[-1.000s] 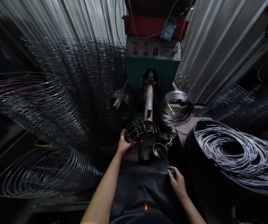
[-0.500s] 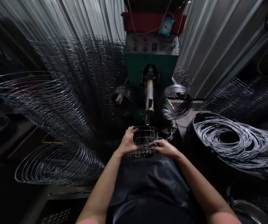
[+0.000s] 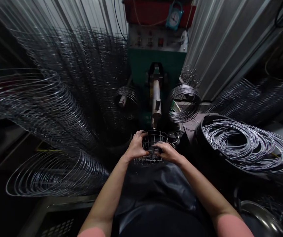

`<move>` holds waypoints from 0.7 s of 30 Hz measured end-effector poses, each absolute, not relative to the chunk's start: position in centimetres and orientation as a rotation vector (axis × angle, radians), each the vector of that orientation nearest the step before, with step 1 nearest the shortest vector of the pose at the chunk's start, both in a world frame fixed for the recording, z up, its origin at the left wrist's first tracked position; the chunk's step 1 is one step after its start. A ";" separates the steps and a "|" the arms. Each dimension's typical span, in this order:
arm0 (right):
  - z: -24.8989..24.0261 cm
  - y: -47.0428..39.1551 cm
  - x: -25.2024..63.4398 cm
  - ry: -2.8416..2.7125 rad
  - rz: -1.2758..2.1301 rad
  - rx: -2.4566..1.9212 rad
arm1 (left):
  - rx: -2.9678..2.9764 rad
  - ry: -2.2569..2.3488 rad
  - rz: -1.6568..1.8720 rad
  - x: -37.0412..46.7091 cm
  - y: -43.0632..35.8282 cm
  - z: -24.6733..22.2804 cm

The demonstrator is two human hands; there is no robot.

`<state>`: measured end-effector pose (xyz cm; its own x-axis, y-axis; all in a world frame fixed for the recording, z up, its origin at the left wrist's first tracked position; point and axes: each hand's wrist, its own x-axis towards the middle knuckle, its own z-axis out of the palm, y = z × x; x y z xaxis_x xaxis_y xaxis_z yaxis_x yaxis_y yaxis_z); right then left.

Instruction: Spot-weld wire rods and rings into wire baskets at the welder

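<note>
So, going round the clock from the basket: big loops of wire (image 3: 64, 112) lean in a long stack out at 10, with more loose loops (image 3: 42, 184) at 8. There's a plastic crate (image 3: 55, 206) with a slotted side low at 7 to 8. Taller wire stacks (image 3: 89, 65) stand at 10 to 11 by the ribbed metal wall (image 3: 92, 14), and the whole room's pretty dim.

Left hand (image 3: 134, 148) has its grip clamped on the left side of the basket (image 3: 153, 160), fingers over the rim. The basket is wire mesh and sits dead centre, right by the black apron (image 3: 156, 187), below the machine's metal arm (image 3: 156, 98). The green machine (image 3: 141, 62) is at 12, with a red switch (image 3: 160, 42) up top. Pale characters on its lower front are too faint to read. Right hand (image 3: 168, 153) is at the basket's right side, fingers curled in, but I can't tell if they're pinching a wire.

The blue clock (image 3: 174, 18) has a white dial, numbers too small to make out. A wire coil (image 3: 184, 117) hangs at 1 to 2, a black tub (image 3: 205, 153) full of wire is at 3, and a shiny bowl (image 3: 257, 210) at 4.
</note>
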<state>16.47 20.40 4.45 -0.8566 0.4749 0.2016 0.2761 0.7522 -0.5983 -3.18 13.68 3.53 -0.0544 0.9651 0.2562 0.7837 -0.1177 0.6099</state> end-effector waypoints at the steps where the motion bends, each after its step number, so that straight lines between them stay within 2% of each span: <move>1: 4.3 20.5 16.5 -2.606 0.802 -0.586 | 1.943 1.874 0.941 -3.2 13.8 3.5; 11: 3.5 21.2 16.2 -2.633 0.690 -0.628 | 1.929 1.847 0.947 -3.6 15.2 2.5; 21: 4.8 23.3 15.2 -2.640 0.661 -0.669 | 1.870 1.819 1.016 -4.4 17.7 2.8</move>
